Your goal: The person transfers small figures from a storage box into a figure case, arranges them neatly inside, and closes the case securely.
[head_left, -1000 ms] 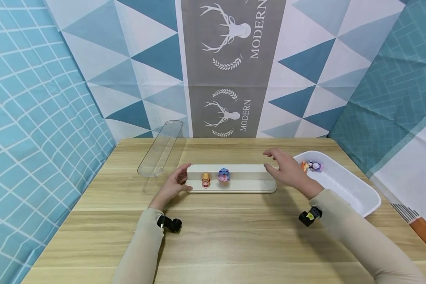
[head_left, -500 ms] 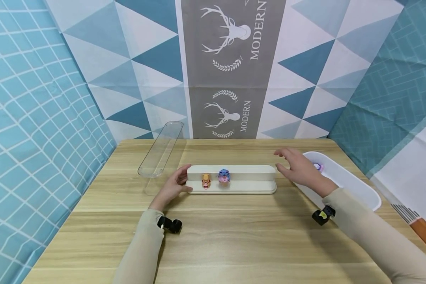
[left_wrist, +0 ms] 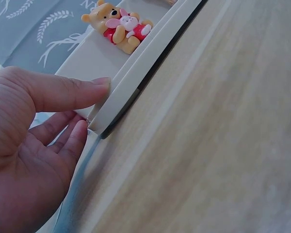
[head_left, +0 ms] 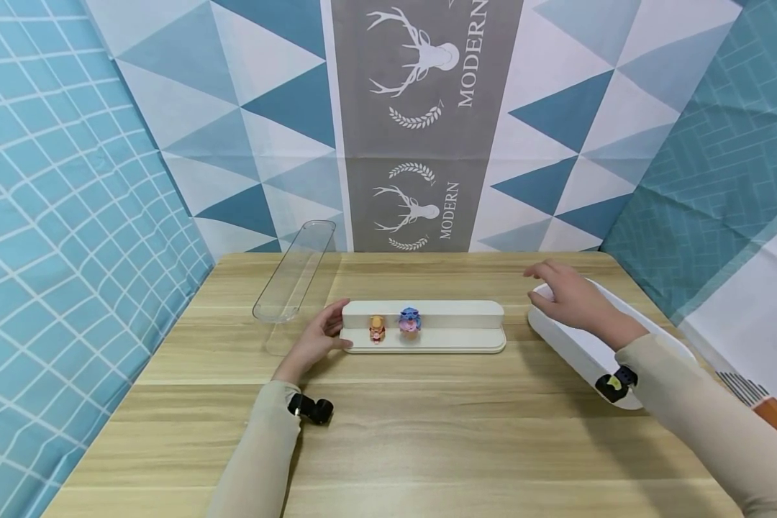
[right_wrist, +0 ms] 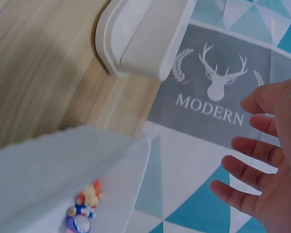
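A white stepped stand (head_left: 453, 324) lies across the middle of the wooden table. On its lower step stand an orange bear figurine (head_left: 377, 329) and a blue figurine (head_left: 409, 320). My left hand (head_left: 317, 334) holds the stand's left end, thumb on the front lip and fingers round the end. The left wrist view shows the thumb (left_wrist: 63, 92) on the stand (left_wrist: 131, 73), near the bear figurine (left_wrist: 119, 26). My right hand (head_left: 566, 295) hovers open, fingers spread, over the far end of a white tray (head_left: 576, 345). Small figurines (right_wrist: 85, 206) lie in the tray (right_wrist: 63, 165) below the right hand (right_wrist: 266, 160).
A clear, long plastic lid (head_left: 294, 273) lies at the back left of the table. Patterned blue and grey cloth backdrops (head_left: 414, 122) close in the table on three sides. Bare wood (head_left: 427, 432) stretches in front of the stand.
My right hand has left the stand's right end and moved right, over the white tray, hiding its figurines in the head view. The left hand has stayed on the stand's left end.
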Available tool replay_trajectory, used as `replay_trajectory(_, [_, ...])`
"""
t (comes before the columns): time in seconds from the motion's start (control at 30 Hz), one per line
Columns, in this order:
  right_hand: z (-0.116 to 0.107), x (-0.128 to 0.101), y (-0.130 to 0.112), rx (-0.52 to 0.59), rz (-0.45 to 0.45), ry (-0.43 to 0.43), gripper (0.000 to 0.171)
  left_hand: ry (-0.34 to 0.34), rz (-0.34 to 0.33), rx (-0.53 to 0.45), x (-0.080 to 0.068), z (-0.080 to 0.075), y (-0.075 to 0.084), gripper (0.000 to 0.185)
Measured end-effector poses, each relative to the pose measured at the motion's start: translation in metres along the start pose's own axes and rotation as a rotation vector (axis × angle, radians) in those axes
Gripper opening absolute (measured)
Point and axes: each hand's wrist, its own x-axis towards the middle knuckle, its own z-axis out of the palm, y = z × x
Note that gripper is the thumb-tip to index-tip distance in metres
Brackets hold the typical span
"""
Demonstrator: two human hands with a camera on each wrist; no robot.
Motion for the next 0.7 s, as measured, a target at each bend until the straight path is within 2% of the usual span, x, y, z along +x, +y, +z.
replay_trajectory(0.43, [-0.007, -0.002, 0.023, -0.019, -0.043, -0.083, 0.036, 0.013, -0.006, 0.025, 0.000, 0.000, 0.000, 0.087])
replay_trajectory(0.7, [-0.013, -0.001, 0.036, -0.138, -0.077, -0.122, 0.033, 0.012, -0.002, 0.012, -0.001, 0.001, 0.001, 0.087])
